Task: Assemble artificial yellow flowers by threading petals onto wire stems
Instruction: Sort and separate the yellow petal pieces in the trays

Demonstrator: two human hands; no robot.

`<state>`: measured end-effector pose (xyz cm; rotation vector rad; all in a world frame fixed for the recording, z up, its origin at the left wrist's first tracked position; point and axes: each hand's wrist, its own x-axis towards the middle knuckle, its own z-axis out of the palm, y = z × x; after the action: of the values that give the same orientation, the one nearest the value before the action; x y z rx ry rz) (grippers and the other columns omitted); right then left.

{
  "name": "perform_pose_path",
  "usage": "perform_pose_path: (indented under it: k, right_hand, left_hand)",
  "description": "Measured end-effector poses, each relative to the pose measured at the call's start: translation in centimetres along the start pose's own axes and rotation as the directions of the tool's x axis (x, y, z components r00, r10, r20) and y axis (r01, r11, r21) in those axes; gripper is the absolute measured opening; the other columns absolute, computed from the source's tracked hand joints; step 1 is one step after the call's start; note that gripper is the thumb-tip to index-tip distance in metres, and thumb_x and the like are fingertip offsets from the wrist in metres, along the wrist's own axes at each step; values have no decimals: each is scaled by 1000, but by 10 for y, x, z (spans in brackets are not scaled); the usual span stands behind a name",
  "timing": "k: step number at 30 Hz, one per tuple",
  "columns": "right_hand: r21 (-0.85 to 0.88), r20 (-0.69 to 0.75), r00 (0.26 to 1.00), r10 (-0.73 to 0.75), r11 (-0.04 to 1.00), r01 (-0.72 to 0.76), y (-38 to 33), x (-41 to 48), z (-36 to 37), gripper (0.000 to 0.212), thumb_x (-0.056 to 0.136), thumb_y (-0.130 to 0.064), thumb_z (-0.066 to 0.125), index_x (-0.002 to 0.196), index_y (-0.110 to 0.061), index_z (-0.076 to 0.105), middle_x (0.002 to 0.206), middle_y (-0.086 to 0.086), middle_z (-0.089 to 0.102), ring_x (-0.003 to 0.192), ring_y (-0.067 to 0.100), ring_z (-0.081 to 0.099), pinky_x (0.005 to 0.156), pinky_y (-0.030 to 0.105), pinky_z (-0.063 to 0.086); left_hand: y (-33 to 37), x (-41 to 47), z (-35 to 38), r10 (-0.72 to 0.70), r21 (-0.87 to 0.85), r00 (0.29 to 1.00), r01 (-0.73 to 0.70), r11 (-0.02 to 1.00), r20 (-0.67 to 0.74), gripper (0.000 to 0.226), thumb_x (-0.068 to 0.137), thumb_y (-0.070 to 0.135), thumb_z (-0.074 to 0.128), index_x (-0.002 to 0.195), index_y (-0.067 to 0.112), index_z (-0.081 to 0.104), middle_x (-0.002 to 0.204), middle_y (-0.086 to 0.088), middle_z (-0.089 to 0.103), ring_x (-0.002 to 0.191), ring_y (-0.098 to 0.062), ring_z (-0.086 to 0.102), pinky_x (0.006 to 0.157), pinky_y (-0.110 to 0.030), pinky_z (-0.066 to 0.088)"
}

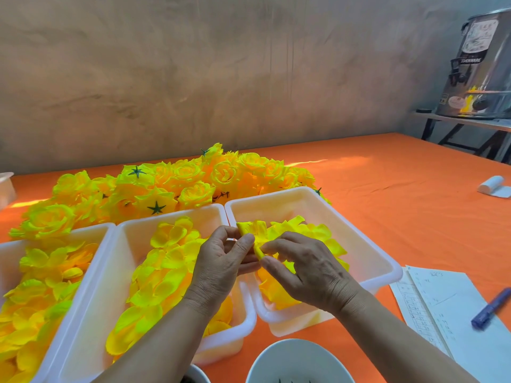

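The left hand (221, 261) and right hand (309, 272) each pinch a yellow petal piece (255, 234) just over the right tray (276, 195) — soft, featherlight fabric, probably crease-prone, so the grip belongs near its middle.

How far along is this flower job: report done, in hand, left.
Done: a pile of finished flowers lies behind the trays. In hand: the left hand and right hand pinch one yellow petal piece over the right tray. Left: loose petals fill three trays, so plenty remains.
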<state>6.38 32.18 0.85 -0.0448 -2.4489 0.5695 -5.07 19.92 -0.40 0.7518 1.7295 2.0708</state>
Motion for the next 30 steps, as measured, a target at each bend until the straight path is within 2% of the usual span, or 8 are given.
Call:
perform_pose_path:
  k: [2,6,11,16,19,23,27,30]
  right_hand:
    - [18,4,999,43,999,-43,1,2,0,29,89,-44,58,100,-21,72,87,-4,65,75,12,62,72,35,51]
    - [27,22,995,94,995,-95,7,6,2,17,84,-36,70,92,-20,73,86,-4,64,76,11,63,73,32,50]
    - [122,9,988,157,980,-157,12,8,2,11,76,-28,79,78,-19,73,71,-13,57,64,-1,55,65,17,44]
    - [183,32,985,172,967,-175,14,9,0,9,83,-24,74,78,-17,76,70,-10,59,64,-3,52,66,19,42]
    - [173,79,988,132,974,-144,13,9,-1,11,88,-19,68,81,-14,75,73,-11,58,66,-5,51,67,12,38]
    - [164,81,987,136,975,-148,14,10,-1,13,92,-17,63,85,-12,73,73,-14,56,71,1,52,71,21,42]
    - [188,44,991,130,973,-136,14,8,0,13,94,-15,60,85,-10,68,65,-13,53,65,7,48,66,32,42]
    - [172,32,993,118,978,-121,12,7,0,12,93,-13,59,83,-10,65,70,-4,58,67,10,47,66,31,40]
  left_hand:
    - [-1,0,0,4,8,1000,-4,1000,8,9,90,11,64,96,6,58,68,-6,72,66,-21,73,57,-27,58]
    - [-1,0,1,6,16,1000,-6,1000,20,6,90,7,64,93,6,58,72,-8,73,68,-21,73,59,-29,60]
    - [0,-1,2,3,19,999,-4,1000,44,5,91,5,62,93,5,58,76,-10,74,70,-26,74,60,-30,60]
    - [1,-2,2,11,30,999,-12,999,42,4,92,5,61,95,5,57,77,-10,74,68,-24,74,57,-27,59]
    - [0,-2,2,23,61,999,-25,998,29,4,92,5,61,93,6,58,70,-5,73,62,-19,71,57,-28,59]
    - [-1,-2,3,33,73,999,-35,997,31,6,90,7,64,92,7,59,66,-1,71,60,-16,70,55,-28,59]
    - [-5,-1,1,35,163,996,-49,985,82,38,64,24,88,88,12,61,72,7,67,63,-10,66,57,-26,57]
    - [-10,2,2,48,224,995,-67,972,89,29,62,22,76,87,17,61,72,9,66,61,-8,62,53,-24,53]
